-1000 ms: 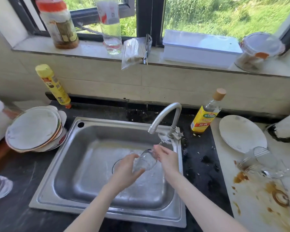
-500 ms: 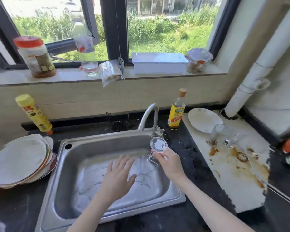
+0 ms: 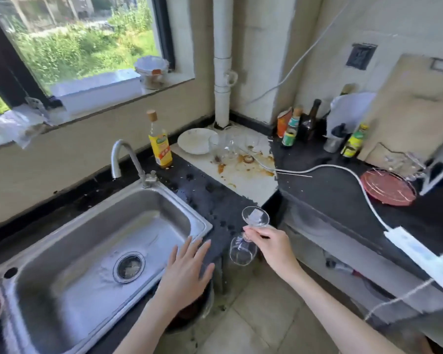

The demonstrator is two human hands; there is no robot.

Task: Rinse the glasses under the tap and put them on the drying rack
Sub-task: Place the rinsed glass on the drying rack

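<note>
Fingers of the right hand pinch a clear, upturned stemmed glass; left hand fingers spread apart.

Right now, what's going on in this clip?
A person stands at a kitchen sink. The right hand pinches a stemmed glass by its stem, upside down, bowl hanging past the counter edge, beside the sink rather than under the tap. The left hand hovers open over the sink's right rim. More glasses wait on the stained board, and a wire rack sits on the far right counter.
</note>
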